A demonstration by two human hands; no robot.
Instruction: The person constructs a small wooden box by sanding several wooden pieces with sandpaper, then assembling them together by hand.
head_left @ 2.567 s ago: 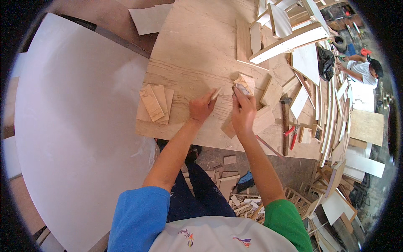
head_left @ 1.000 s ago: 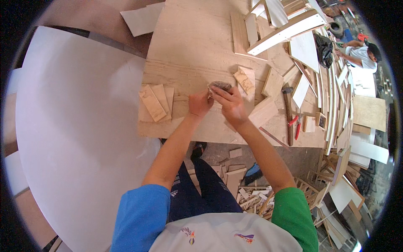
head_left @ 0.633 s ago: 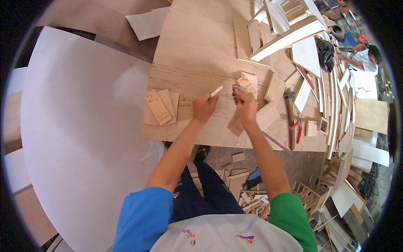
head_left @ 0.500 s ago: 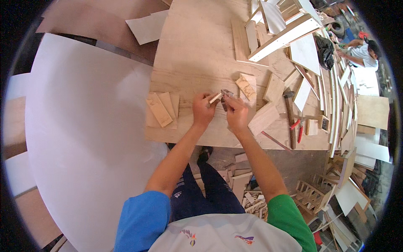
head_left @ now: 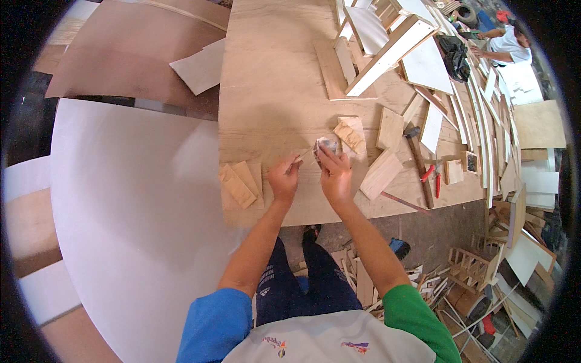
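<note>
My left hand (head_left: 283, 179) pinches a thin, light wooden strip (head_left: 304, 155) that points up and to the right over the plywood workbench (head_left: 266, 91). My right hand (head_left: 334, 173) is closed on a small grey piece of sandpaper (head_left: 325, 145) and presses it against the far end of the strip. Both hands are close together near the bench's front edge. A small pale wooden block (head_left: 350, 134) lies just beyond the right hand.
Flat wooden pieces (head_left: 239, 184) lie left of my left hand. A wooden block (head_left: 380, 173), a hammer (head_left: 417, 163) and red pliers (head_left: 433, 175) are to the right. Boards and offcuts crowd the right side. Another person (head_left: 505, 42) works at far right. A large white panel (head_left: 133, 212) is on the left.
My right hand has been going back and forth with the sandpaper over the strip's end; it is back against the strip now. My left hand has kept hold of the strip.
</note>
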